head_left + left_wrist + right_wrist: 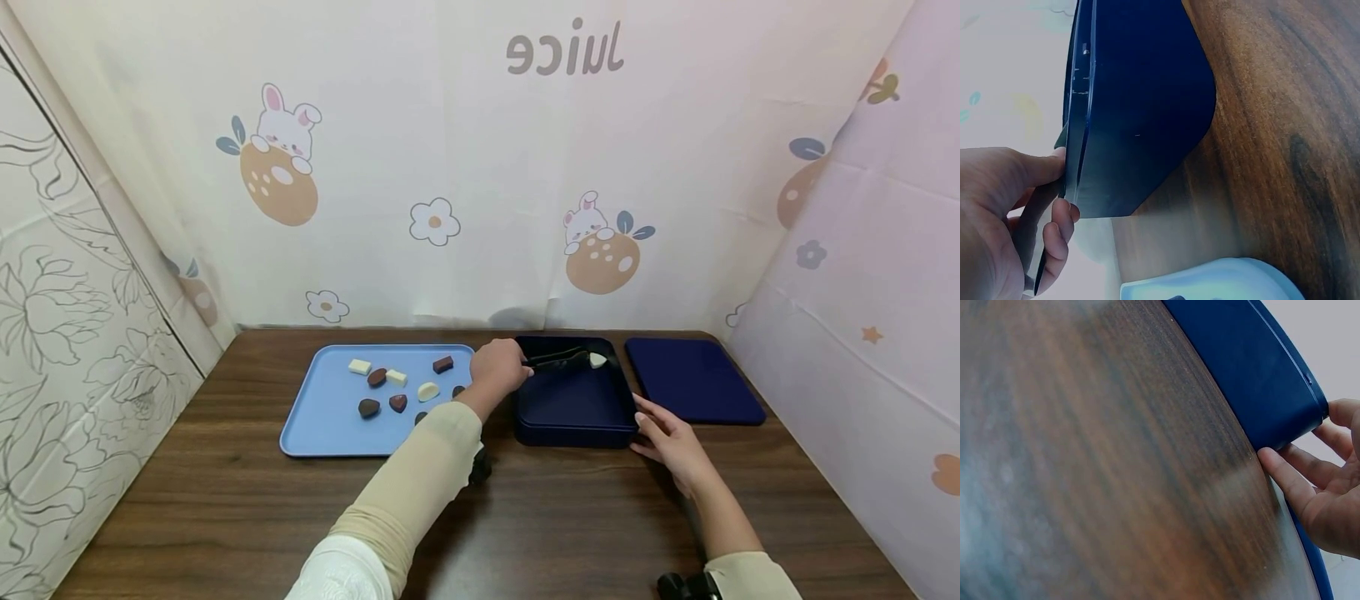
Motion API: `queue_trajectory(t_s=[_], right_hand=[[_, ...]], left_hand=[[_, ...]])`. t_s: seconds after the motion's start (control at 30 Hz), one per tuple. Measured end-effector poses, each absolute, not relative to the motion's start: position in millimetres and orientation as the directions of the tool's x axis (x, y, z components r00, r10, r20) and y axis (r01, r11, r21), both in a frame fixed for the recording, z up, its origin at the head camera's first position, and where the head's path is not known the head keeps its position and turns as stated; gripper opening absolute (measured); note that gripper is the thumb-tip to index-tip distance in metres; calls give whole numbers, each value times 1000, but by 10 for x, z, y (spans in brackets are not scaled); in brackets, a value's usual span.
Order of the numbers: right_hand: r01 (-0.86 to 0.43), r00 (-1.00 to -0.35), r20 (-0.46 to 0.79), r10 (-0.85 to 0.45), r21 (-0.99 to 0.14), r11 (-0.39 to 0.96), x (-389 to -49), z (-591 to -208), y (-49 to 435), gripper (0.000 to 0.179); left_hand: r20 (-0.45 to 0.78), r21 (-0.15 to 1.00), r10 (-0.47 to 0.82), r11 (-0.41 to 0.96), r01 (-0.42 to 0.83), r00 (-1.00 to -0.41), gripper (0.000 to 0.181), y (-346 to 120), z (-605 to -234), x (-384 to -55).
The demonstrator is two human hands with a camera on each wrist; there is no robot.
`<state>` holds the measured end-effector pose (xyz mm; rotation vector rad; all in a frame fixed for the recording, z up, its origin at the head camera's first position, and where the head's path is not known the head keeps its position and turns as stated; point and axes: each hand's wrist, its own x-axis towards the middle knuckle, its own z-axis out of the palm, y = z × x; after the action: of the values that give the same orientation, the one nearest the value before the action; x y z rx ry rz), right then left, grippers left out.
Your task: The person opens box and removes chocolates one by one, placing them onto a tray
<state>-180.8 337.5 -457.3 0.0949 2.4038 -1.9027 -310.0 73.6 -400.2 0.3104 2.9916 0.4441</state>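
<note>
My left hand point(498, 367) grips a pair of slim tongs point(558, 358), reaching over the left wall of a dark blue box point(577, 437). A small white chocolate point(597, 360) is at the tips of the tongs, inside the box near its back right corner; whether they pinch it I cannot tell. The left wrist view shows the tongs point(1035, 219) between thumb and fingers beside the box wall point(1147, 94). Against the box's right side, my right hand point(671, 442) rests its fairly straight fingers point(1288, 478) near the front corner.
On the left lies a light blue tray point(322, 437) with several dark and white chocolates point(397, 402), partly hidden by the left arm. A flat dark blue lid point(693, 379) lies right of the box. Behind the wooden table point(555, 517) hangs a printed curtain point(480, 150).
</note>
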Motion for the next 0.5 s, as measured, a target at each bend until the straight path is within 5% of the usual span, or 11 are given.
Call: queue_trajectory(t_s=[0.5], right_hand=[[100,-995,-103,-2,-970,221,-1803,-4576,3373,63]], left_hand=[[-31,366,242,906,214,-970,28,593,-3997,-3057]])
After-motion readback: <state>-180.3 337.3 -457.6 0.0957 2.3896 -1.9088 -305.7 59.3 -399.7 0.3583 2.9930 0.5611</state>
